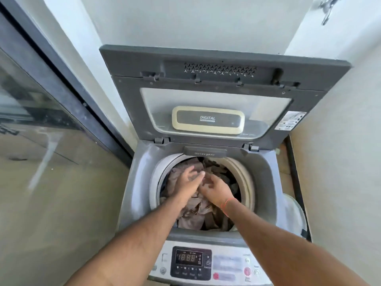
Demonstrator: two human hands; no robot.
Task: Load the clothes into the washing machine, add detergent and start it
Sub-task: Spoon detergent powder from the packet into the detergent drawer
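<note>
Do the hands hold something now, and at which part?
Nothing is clearly held. The left hand and right hand lie open on the clothes in the drum; blur hides any pinch.

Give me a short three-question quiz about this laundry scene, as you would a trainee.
1. True or false: the lid of the washing machine is shut.
2. Where are the left hand and the right hand? A) on the control panel B) on the clothes in the drum C) on the detergent drawer
3. What word is printed on the drawer at the drum's far edge?

Key: 1 false, it stands open. 2 B. 3 Detergent.
</note>
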